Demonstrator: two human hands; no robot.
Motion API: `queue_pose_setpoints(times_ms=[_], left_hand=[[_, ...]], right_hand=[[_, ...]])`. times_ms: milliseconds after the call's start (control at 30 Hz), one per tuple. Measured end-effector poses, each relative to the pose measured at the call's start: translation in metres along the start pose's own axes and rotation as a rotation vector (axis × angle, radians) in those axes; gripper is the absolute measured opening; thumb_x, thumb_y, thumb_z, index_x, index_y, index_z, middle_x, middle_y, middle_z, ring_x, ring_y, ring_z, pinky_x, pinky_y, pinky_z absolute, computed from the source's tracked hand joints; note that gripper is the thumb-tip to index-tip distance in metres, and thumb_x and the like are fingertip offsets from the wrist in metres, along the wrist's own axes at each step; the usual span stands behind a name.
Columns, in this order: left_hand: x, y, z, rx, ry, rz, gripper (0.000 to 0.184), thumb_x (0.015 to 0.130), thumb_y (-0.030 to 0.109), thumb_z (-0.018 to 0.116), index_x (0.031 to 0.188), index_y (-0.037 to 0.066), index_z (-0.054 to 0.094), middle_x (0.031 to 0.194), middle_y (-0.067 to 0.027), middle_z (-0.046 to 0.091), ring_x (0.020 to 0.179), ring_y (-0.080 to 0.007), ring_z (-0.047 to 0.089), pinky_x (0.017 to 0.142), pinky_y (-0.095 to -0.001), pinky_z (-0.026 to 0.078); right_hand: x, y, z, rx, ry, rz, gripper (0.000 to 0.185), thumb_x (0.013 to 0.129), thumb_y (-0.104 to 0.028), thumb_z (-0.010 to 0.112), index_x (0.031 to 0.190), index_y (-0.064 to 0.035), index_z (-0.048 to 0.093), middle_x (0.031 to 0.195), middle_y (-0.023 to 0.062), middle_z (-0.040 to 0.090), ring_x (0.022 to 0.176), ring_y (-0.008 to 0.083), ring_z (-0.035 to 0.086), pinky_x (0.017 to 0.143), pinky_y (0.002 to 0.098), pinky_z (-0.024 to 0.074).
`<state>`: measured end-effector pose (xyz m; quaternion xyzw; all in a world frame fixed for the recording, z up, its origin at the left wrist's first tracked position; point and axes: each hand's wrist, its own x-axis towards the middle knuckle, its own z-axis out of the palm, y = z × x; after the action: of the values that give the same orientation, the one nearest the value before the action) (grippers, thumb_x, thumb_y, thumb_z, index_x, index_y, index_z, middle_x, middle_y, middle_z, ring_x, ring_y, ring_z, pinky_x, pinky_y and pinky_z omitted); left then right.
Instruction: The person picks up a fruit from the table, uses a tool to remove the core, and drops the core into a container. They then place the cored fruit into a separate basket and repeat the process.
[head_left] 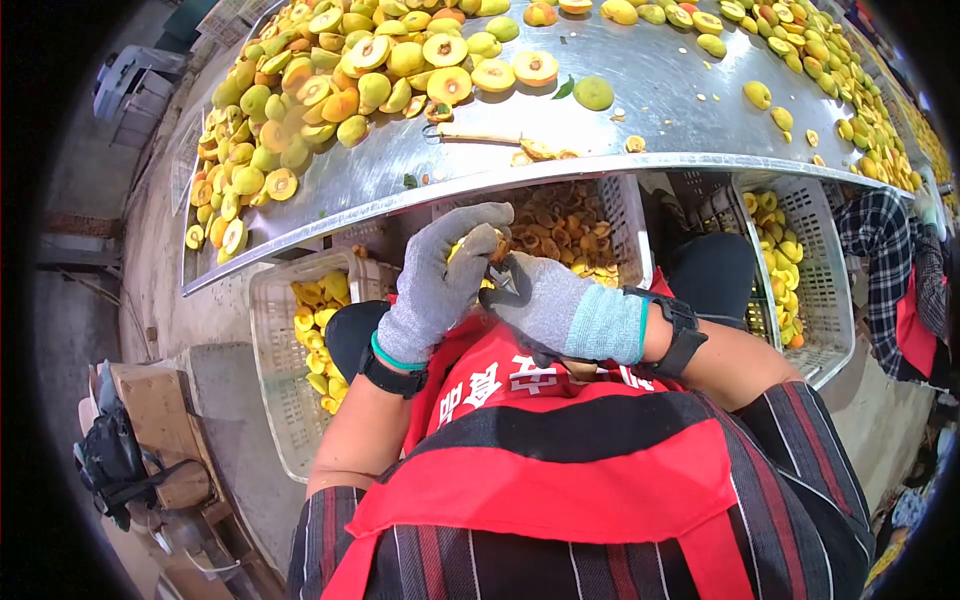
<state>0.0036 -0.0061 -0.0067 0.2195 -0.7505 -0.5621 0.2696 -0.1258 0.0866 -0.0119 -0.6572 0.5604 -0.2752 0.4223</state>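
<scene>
Grips a yellow fruit (pixel 458 246) in the gloved left hand (pixel 445 270), fingers curled over it, between the red apron (pixel 600 490) and the counter (pixel 670 110). Holds the right arm (pixel 735 358) bent inward, the gloved right hand (pixel 540 298) close beside the left, fingers curled; cannot tell its contents.

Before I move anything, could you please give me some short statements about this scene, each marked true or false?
1. Both the left hand and the right hand wear gray gloves. True.
2. The left hand is empty. False: yellow fruit shows in its grip.
3. A slender pale-handled tool lies on the metal table. True.
4. The apron is green. False: it is red.
5. The nearest crate on the person's left contains yellow fruit pieces. True.
</scene>
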Motion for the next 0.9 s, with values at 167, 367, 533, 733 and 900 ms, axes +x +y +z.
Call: queue_pose_setpoints(times_ms=[167,367,533,733,900], left_hand=[[-0.002,-0.002,-0.001,-0.011,0.049,0.181,0.026,0.09,0.014,0.046,0.105,-0.004,0.058,0.099,-0.0122,0.063,0.087,-0.0149,0.059,0.076,-0.0275,0.048],[0.004,0.001,-0.01,0.004,-0.138,-0.077,0.026,0.089,0.015,0.046,0.105,-0.003,0.058,0.101,-0.014,0.063,0.091,-0.0174,0.06,0.08,-0.0303,0.047],[0.004,0.006,-0.005,0.079,-0.066,0.064,0.032,0.091,0.02,0.044,0.107,-0.004,0.058,0.1,-0.0126,0.063,0.09,-0.0176,0.059,0.082,-0.0307,0.046],[0.01,-0.006,-0.004,0.008,-0.172,-0.064,0.028,0.091,0.016,0.044,0.104,-0.004,0.059,0.102,-0.0127,0.063,0.092,-0.0167,0.058,0.083,-0.0288,0.045],[0.0,-0.007,0.002,-0.377,-0.114,-0.116,0.042,0.093,0.032,0.043,0.112,-0.004,0.054,0.104,-0.0148,0.061,0.092,-0.0194,0.06,0.081,-0.0323,0.049]], right_hand=[[-0.004,-0.001,-0.01,0.348,-0.118,-0.148,0.014,0.086,-0.014,0.047,0.089,-0.0016,0.053,0.068,0.0077,0.054,0.053,0.0191,0.058,0.05,0.0314,0.0473],[0.001,-0.02,-0.014,0.335,-0.171,0.278,0.02,0.089,-0.017,0.045,0.082,0.0001,0.052,0.057,0.0066,0.054,0.049,0.0185,0.057,0.046,0.0313,0.0449],[-0.003,0.002,-0.007,0.427,-0.093,-0.167,0.027,0.089,-0.027,0.045,0.077,-0.0035,0.052,0.054,0.0072,0.052,0.047,0.0191,0.054,0.045,0.0331,0.0429],[-0.004,-0.018,-0.02,0.124,-0.197,0.001,0.015,0.088,-0.012,0.044,0.083,-0.0012,0.053,0.056,0.0038,0.05,0.049,0.0166,0.057,0.045,0.029,0.0459],[-0.01,0.004,-0.015,0.405,-0.279,-0.247,0.015,0.084,-0.011,0.053,0.095,-0.0015,0.056,0.077,0.0071,0.054,0.067,0.0168,0.054,0.059,0.0286,0.0443]])
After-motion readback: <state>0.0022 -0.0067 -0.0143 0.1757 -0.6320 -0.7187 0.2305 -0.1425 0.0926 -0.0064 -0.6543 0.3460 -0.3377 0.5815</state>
